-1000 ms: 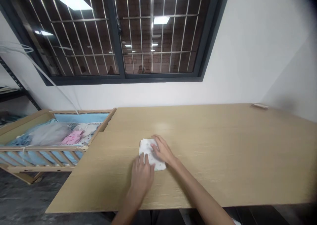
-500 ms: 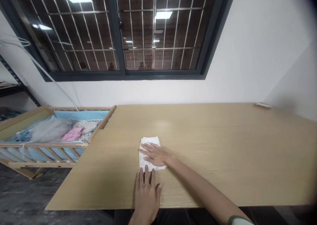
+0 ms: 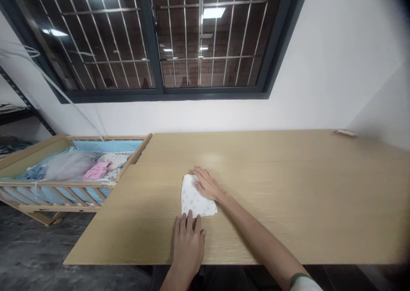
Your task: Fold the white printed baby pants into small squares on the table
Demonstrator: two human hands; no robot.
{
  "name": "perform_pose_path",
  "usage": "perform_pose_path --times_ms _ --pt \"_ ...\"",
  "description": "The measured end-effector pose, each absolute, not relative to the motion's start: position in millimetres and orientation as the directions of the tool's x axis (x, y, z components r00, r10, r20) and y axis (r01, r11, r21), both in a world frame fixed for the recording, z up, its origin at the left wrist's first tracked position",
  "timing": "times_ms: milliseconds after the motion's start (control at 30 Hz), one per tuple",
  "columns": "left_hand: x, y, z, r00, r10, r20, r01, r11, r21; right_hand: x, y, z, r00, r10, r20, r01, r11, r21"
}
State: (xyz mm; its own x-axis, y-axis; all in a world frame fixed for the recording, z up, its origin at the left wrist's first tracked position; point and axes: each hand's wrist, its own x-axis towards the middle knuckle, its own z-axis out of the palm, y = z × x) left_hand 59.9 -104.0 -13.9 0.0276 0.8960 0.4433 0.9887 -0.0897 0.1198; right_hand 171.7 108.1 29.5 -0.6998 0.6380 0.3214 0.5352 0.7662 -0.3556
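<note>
A small folded white cloth (image 3: 196,201) with a faint speckled print lies flat on the wooden table (image 3: 282,197). My right hand (image 3: 207,184) reaches in from the right and rests over the cloth's upper right corner, fingers stretched out. At the cloth's near edge lies my left hand (image 3: 189,239), palm down, its fingertips touching the fabric and its fingers apart. Neither hand grips the cloth. The corner under my right hand is hidden.
To the left stands a wooden crib (image 3: 67,186) with blue lining, holding bunched fabrics and a pink cloth (image 3: 97,170). A barred window (image 3: 166,39) is in the wall behind the table. A small flat pale object (image 3: 346,133) lies at the table's far right corner.
My right hand has slid from the middle of the cloth up and right to its far corner, uncovering the printed surface. My left hand stays at the near edge. The view has shifted slightly.
</note>
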Motion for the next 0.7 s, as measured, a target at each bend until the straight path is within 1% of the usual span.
perform_pose_path --times_ms 67,100,200,267,333,400,500,600,700 --pt "47 -97 -9 0.047 0.917 0.397 0.982 -0.116 0.151 183 94 38 -0.653 0.678 0.338 0.543 0.73 -0.416" --pt "39 -93 -7 0.064 0.927 0.37 0.975 -0.137 0.176 190 86 43 -0.657 0.684 0.318 0.526 0.717 -0.458" --pt "13 -81 -2 0.146 0.935 0.323 0.94 -0.233 0.249 215 58 54 -0.742 0.647 0.177 0.465 0.687 -0.559" --pt "-1 -74 0 0.21 0.924 0.318 0.913 -0.302 0.275 230 39 56 -0.797 0.599 0.08 0.461 0.688 -0.56" --pt "-10 -67 2 0.239 0.921 0.307 0.886 -0.336 0.319 239 25 53 -0.817 0.576 0.023 0.478 0.698 -0.533" --pt "-15 -60 6 0.222 0.932 0.288 0.854 -0.328 0.404 242 18 47 -0.803 0.595 0.04 0.493 0.699 -0.518" --pt "-22 -48 13 0.17 0.948 0.27 0.784 -0.297 0.546 238 20 38 -0.738 0.656 0.156 0.494 0.684 -0.537" --pt "-32 -38 19 0.159 0.954 0.253 0.702 -0.289 0.65 231 30 35 -0.672 0.703 0.233 0.456 0.641 -0.617" --pt "-40 -26 22 0.113 0.965 0.235 0.609 -0.254 0.751 225 43 33 -0.609 0.748 0.263 0.395 0.574 -0.717"
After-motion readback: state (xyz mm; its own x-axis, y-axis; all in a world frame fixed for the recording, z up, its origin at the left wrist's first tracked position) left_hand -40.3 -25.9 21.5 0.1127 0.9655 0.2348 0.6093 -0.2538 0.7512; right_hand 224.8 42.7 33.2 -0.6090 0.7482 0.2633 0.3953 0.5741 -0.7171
